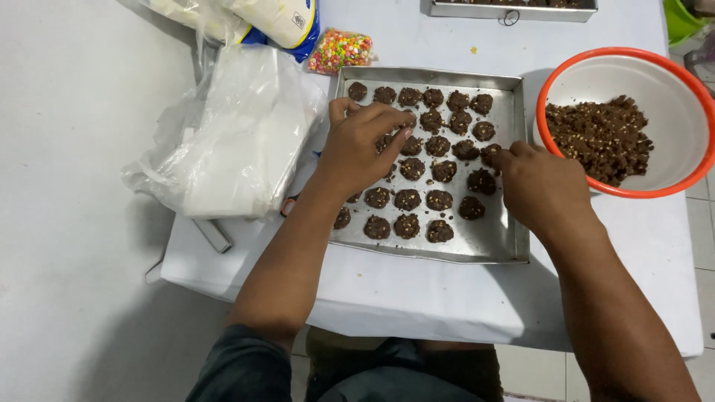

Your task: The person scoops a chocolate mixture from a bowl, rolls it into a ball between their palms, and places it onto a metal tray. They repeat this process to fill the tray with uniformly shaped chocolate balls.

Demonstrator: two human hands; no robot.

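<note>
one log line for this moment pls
left hand on cookie mounds | right hand pinching mound at tray right side | dough bowl right | plastic bags left

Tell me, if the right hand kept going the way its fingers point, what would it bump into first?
The right hand points up and left across the metal tray. Its fingertips already touch a dark cookie; going on, it would probably meet the next cookie, though depth is hard to judge.

Bare forearms; dark grey short sleeve (left arm); dark trousers.
</note>
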